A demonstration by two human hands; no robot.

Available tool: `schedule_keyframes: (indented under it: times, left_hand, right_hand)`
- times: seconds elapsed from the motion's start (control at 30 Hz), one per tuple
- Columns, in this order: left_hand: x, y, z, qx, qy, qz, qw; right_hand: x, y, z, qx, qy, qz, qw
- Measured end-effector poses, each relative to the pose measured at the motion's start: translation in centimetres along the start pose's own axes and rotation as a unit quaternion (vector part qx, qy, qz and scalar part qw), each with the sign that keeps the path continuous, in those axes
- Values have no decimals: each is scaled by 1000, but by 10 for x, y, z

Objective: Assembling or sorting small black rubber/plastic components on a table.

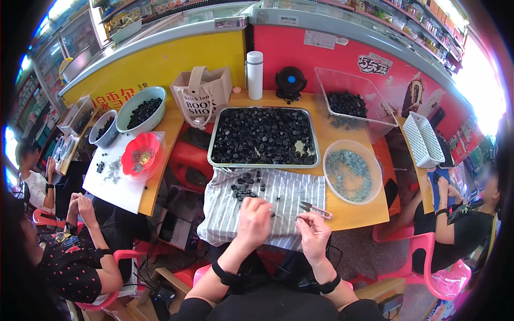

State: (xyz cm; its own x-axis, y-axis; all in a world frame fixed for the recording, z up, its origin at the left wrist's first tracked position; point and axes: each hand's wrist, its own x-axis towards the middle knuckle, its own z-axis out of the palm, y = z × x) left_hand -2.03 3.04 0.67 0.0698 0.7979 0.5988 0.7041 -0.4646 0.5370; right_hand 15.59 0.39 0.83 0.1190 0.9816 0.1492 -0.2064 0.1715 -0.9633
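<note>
Over the striped cloth (294, 184), my left hand (254, 222) is closed, thumb and fingers pinched; a small dark bit shows by the fingertips, too small to name. To its right, my right hand (314, 233) is also pinched, and whatever sits between its fingertips is too fine to make out. Just beyond the right fingers lie thread snips (316, 209) with a pinkish handle. A loose group of small black caps (244, 187) rests on the cloth, beyond my left hand. Farther back, a metal tray (264, 166) holds a heap of similar black pieces.
A round clear tub (378, 182) of thin greyish pieces stands right of the cloth. Behind are a clear bin (342, 80), a black fan (290, 81), a white bottle (255, 75) and a tote bag (202, 93). People sit at both sides; a red bowl (140, 152) stands left.
</note>
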Motion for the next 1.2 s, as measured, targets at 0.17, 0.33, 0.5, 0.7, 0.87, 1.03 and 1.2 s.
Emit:
schedule_keyframes:
  times: [0.17,0.33,0.5,0.7,0.87,1.03,1.2]
  left_hand:
    - [29,-48,-36,71,88,-97,989]
    - [48,-68,-32,130,-28,-155,979]
    - [52,-71,-18,195,-78,-174,962]
    - [52,-65,-24,143,2,-85,986]
    - [37,-8,-13,137,-116,128,975]
    - [10,14,1,171,-185,186,950]
    - [0,16,0,179,-173,141,958]
  right_hand:
    - [10,14,-15,-16,26,21,999]
    - [19,30,-16,-11,28,4,1000]
    - [17,32,-16,1,-4,6,1000]
    - [18,29,-19,-6,-14,-6,1000]
    - [17,23,-19,-10,7,5,1000]
    - [14,21,-17,-17,6,9,1000]
    - [14,20,-17,-6,3,3,1000]
